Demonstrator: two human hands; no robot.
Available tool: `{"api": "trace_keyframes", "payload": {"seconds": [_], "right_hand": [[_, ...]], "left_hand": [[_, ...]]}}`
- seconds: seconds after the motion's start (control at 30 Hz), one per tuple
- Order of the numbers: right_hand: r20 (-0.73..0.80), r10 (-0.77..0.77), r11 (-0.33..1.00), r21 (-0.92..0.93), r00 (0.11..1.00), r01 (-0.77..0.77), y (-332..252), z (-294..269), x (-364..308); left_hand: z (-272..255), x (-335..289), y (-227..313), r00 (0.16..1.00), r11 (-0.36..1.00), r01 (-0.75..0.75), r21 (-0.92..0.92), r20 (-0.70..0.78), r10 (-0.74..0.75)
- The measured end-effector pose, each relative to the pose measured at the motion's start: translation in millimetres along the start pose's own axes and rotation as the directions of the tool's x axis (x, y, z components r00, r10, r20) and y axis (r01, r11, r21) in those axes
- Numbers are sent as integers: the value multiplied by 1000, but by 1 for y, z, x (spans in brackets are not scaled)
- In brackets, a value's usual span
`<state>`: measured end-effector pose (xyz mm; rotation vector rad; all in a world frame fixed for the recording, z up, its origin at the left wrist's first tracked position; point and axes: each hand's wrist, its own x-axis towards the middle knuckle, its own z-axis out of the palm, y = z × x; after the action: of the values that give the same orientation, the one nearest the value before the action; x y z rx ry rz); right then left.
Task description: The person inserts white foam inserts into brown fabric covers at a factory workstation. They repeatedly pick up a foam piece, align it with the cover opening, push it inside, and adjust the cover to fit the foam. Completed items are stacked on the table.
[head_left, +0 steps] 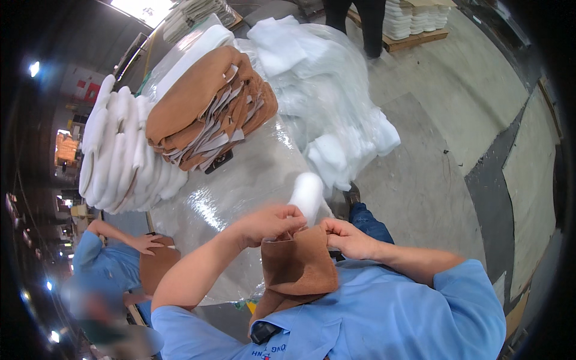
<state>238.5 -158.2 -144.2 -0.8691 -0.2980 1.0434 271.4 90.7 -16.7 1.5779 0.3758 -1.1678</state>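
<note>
A brown fabric cover [299, 264] hangs in front of my chest, its upper edge held up between both hands. My left hand [275, 223] is closed in a pinch at the cover's upper left edge. At the upper right corner, my right hand [349, 237] grips the cloth between thumb and fingers. Just beyond the fingers a rolled piece of white wadding [306, 195] stands up; its lower end is hidden behind my left hand and the cover. I cannot tell whether the wadding reaches inside the cloth.
Ahead, a plastic-covered table [240, 174] bears a pile of brown covers [198, 102]. White padded pieces [120, 150] are stacked at its left, and bagged white wadding [318, 90] lies at its right. Lower left, a co-worker [108, 258] handles brown cloth. Another person's legs [366, 24] stand at the far side.
</note>
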Motion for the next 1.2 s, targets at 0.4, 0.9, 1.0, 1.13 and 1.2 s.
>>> {"api": "trace_keyframes", "payload": {"seconds": [0.4,0.9,1.0,1.13,1.2], "right_hand": [[-311,-301,923,-331,902,194,0,24,-9],[-195,-81,994,-87,977,66,-9,11,-8],[-279,-129,975,-212,952,70,-13,13,-7],[-296,-129,972,-227,946,61,-20,16,-7],[-276,-84,983,-179,957,35,-21,14,-7]], "left_hand": [[24,2,-17,940,936,296,-192,235,-249],[9,9,23,994,904,-63,422,103,21],[19,15,35,977,984,131,118,156,-148],[11,16,38,911,941,265,213,265,-316],[8,12,36,955,902,83,424,224,-193]]}}
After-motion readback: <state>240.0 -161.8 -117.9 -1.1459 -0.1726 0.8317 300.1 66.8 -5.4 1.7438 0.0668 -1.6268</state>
